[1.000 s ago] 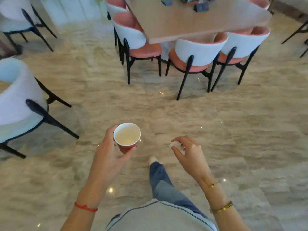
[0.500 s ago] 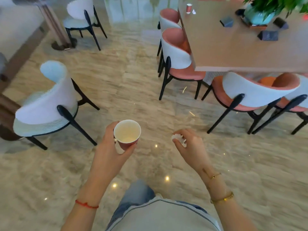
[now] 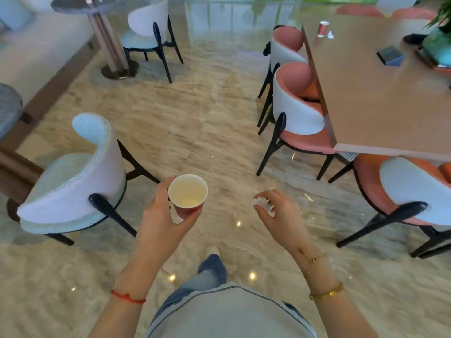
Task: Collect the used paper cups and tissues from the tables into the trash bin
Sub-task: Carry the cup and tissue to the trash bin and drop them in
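Note:
My left hand [image 3: 161, 215] grips a red paper cup [image 3: 188, 195] with a white inside, held upright at waist height; a scrap of white tissue [image 3: 175, 215] is pressed between the cup and my palm. In my right hand [image 3: 280, 215] sits a crumpled white tissue [image 3: 262, 205], fingers curled around it. Far off on the long wooden table [image 3: 380, 98] stand another red paper cup [image 3: 323, 28] and a small white tissue [image 3: 330, 34] beside it. No trash bin is in view.
Pink chairs [image 3: 295, 111] line the table's left side, another pink chair [image 3: 410, 191] stands at its near end. A pale blue chair [image 3: 73, 181] is on my left. A round pedestal table [image 3: 97, 6] and a second pale chair [image 3: 146, 28] stand farther back. Marble floor runs between them.
The view has swung left and forward: the wooden table slid to the right, and the far cup on it and the pedestal table came into sight. Both hands keep their hold.

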Available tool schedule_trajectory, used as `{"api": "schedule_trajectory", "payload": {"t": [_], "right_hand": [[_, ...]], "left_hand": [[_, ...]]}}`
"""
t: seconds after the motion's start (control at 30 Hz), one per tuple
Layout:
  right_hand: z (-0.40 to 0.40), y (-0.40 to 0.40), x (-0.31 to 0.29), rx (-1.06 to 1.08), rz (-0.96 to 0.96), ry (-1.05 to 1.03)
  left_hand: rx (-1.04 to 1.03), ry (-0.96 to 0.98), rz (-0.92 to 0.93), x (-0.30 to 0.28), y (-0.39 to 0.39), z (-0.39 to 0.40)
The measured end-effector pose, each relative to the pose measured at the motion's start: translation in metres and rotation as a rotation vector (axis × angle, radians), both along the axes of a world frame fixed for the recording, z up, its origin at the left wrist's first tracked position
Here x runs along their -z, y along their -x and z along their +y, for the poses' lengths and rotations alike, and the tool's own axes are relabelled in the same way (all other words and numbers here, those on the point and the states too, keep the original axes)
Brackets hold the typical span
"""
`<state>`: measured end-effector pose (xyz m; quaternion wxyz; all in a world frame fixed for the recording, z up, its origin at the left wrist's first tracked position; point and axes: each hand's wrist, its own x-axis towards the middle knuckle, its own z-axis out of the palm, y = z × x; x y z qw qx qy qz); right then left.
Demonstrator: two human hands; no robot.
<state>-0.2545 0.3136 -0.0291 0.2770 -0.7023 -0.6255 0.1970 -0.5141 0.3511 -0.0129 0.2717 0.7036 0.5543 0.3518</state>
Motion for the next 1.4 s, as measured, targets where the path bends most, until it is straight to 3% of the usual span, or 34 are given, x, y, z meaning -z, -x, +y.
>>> {"api": "schedule_trajectory", "payload": {"t": [0.47,1.1,1.4], "right_hand": [[0.302,-0.032,-0.003,0.057,0.023,0.004],[0.759,-0.182,-0.023,0.012,0.010,-0.048],[0.946,-0.226,-0.001,0.063,0.011,-0.043]], "left_hand": [[0.074,0.088,0.018,-0.007,-0.038,0.318],[0.030,0.065,-0.039,-0.018,-0.189,0.753],[0.112,0.080,-0.019,0.008,-0.235,0.960]]}}
